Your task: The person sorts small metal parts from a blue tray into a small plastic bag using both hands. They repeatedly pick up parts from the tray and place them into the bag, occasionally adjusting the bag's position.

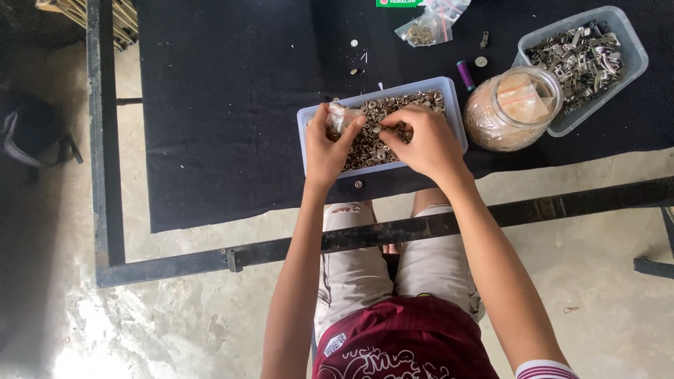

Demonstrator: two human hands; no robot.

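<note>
Over the clear tub [306, 119] of metal studs [379, 137], my left hand [325, 151] pinches a small plastic bag [338, 116] while my right hand [425, 144] closes on studs; filling it needs a steady bag mouth.

Black-clothed table [232, 105] with two clear tubs [309, 123] [632, 63], jar [516, 109], plastic bag [428, 24].

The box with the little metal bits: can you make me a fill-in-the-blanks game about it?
1. Both hands reach into the clear box full of small ____ pieces.
2. The left hand holds a small clear plastic ____.
3. Beside the box, on the right hand side, stands a round ____ with a clear lid.
4. The black cloth lies on a ____.

Missing words: metal; bag; jar; table
</note>
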